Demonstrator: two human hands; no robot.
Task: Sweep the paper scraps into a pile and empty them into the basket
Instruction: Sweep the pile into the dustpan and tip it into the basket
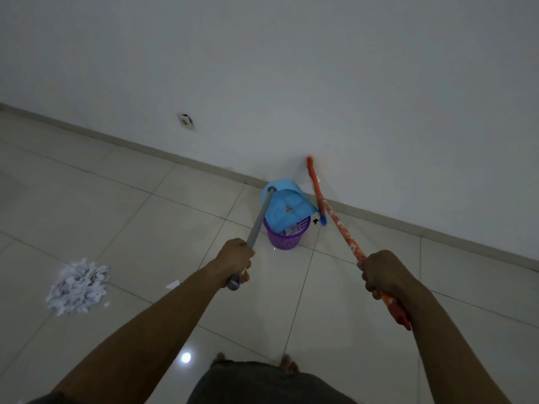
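Pale glossy floor tiles point(175, 205) meet a plain white wall point(291, 68). At far left, a heap of shredded white paper scraps point(78, 287) lies swept together, with one stray white scrap point(173, 284) just beside it. The left hand point(236, 258) grips the grey handle of a light blue plastic dustpan point(287, 208), which is tipped over a purple perforated plastic basket point(284, 240); some paper shows inside. The right hand point(379, 272) is clenched round an orange patterned broom point(341, 228) whose head rests against the wall. One load looks emptied, but most of the pile remains to be scooped up and dumped.
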